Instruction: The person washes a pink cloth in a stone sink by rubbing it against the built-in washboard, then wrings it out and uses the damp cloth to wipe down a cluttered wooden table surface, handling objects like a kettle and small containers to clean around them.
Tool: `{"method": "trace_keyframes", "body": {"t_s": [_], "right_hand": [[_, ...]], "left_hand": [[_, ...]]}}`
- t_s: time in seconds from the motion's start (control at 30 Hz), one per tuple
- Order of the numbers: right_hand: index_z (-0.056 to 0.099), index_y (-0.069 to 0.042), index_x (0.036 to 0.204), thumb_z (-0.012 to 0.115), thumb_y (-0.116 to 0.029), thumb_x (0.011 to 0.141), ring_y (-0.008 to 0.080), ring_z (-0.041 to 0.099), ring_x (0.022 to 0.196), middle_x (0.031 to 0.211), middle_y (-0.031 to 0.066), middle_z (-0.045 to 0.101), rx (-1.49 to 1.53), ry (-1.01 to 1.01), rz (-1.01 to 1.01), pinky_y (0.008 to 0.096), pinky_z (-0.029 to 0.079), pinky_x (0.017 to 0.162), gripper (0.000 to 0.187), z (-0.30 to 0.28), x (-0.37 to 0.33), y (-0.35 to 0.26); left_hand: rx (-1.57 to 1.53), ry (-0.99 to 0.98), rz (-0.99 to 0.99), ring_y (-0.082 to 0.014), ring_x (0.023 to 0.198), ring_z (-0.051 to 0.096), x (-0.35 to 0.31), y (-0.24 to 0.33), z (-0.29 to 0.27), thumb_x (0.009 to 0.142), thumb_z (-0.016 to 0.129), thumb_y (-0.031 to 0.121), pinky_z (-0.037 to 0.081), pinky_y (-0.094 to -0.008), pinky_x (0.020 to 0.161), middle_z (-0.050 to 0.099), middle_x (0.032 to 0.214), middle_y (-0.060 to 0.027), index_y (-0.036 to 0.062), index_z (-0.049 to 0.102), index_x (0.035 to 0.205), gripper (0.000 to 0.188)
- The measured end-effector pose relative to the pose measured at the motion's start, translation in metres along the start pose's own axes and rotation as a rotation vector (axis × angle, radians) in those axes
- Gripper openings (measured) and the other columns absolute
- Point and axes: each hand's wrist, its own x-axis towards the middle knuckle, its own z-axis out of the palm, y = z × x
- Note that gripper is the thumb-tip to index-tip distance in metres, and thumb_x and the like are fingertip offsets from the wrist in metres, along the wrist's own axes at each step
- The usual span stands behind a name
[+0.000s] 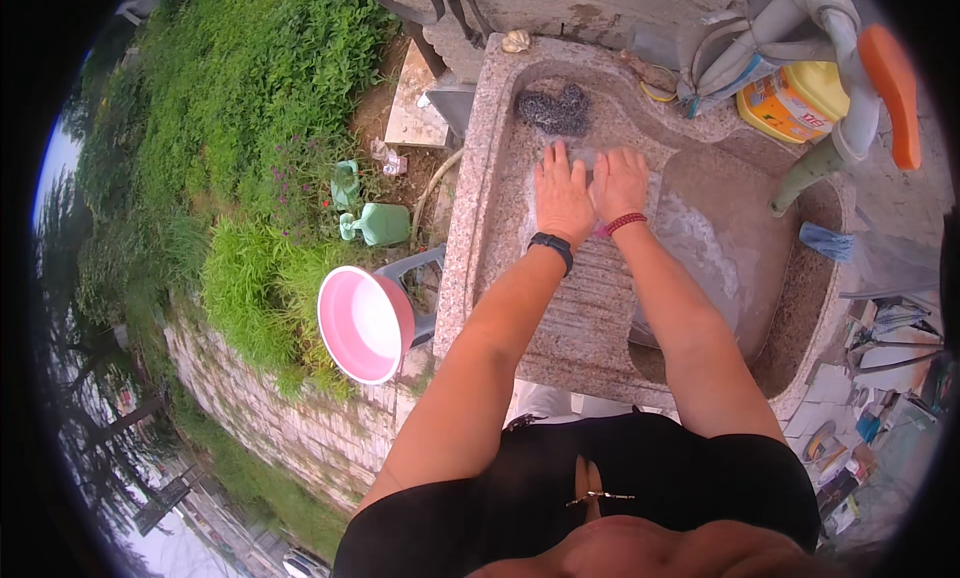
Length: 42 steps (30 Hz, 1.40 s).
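As you lean over the one stone sink (474, 193), both hands are down on its washboard side: left hand (563, 203), right hand (619, 184), side by side, backs facing up. Your left fingers stretch toward the far end; your right fingers bend a little more. Neither is clenched into a fist, but what's under the palms is hidden, so I can't tell whether you're grasping anything. The ridged washboard (580, 313) runs toward you beneath your wrists, one dark band (552, 250) on the left, one red bracelet (626, 222) on the right. Just beyond your fingertips sits one dark, speckled bundle (555, 110), inside the sink. Over to your right, white suds (708, 248) streak the deeper basin, and past it stands one yellow jug (805, 98), near one orange handle (888, 93). One pale lump (515, 42) perches on the far left corner. Out left, count one pink basin (365, 325) up on one grey stool (425, 273), and two green containers (385, 224) among the plants!
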Motion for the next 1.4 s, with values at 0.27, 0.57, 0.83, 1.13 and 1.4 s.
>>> {"method": "trace_keyframes", "body": {"t_s": [0.27, 0.57, 0.83, 1.13, 1.4], "right_hand": [[0.049, -0.006, 0.069, 0.062, -0.008, 0.074, 0.0338, 0.052, 0.077, 0.075, 0.0128, 0.053, 0.191, -0.242, -0.043, 0.0439, 0.043, 0.071, 0.014, -0.09, -0.127, -0.021], [0.054, -0.005, 0.075, 0.062, -0.017, 0.08, 0.0342, 0.053, 0.082, 0.081, 0.0134, 0.057, 0.028, -0.027, 0.046, 0.0438, 0.043, 0.076, 0.015, -0.025, -0.023, 0.018], [0.06, 0.0, 0.103, 0.071, -0.026, 0.081, 0.0191, 0.059, 0.088, 0.089, 0.0084, 0.063, 0.465, -0.347, 0.434, 0.0321, 0.047, 0.079, 0.036, -0.105, -0.093, 0.006], [0.057, -0.007, 0.083, 0.073, -0.021, 0.083, 0.0041, 0.048, 0.067, 0.074, -0.0042, 0.054, 1.043, -0.376, 0.809, 0.0215, 0.041, 0.058, 0.022, -0.159, -0.139, 0.003], [0.057, -0.003, 0.093, 0.076, -0.01, 0.078, 0.0049, 0.051, 0.072, 0.08, -0.002, 0.057, 0.727, -0.588, 0.51, 0.022, 0.044, 0.064, 0.025, -0.21, -0.119, -0.024]], "left_hand": [[-0.216, -0.266, 0.233, -0.0415, 0.134, 0.03, -0.15, 0.029, -0.042, 0.085, 0.057, 0.016, 0.024, -0.0574, 0.107, 0.033, 0.143, -0.0235, 0.0034, 0.048, 0.11, 0.03], [-0.207, -0.048, 0.042, -0.0427, 0.133, 0.03, -0.043, 0.017, 0.0, 0.085, 0.06, 0.022, 0.025, -0.0507, 0.109, 0.033, 0.142, -0.0262, -0.0019, 0.046, 0.116, 0.041], [-0.494, -0.238, 0.117, -0.0411, 0.113, 0.046, -0.094, 0.013, -0.051, 0.068, 0.076, 0.008, 0.04, -0.0434, 0.095, 0.052, 0.118, -0.0222, -0.0028, 0.051, 0.107, 0.048], [-1.078, -0.369, -0.263, -0.0126, 0.07, 0.058, -0.116, 0.022, -0.075, 0.095, 0.056, 0.019, 0.046, -0.0263, 0.066, 0.063, 0.077, -0.0044, -0.0001, 0.063, 0.09, 0.021], [-1.5, -0.193, -0.391, -0.0039, 0.072, 0.053, -0.109, 0.035, -0.147, 0.098, 0.052, 0.022, 0.043, -0.0201, 0.066, 0.064, 0.085, 0.0021, 0.0022, 0.066, 0.094, 0.024]]}}
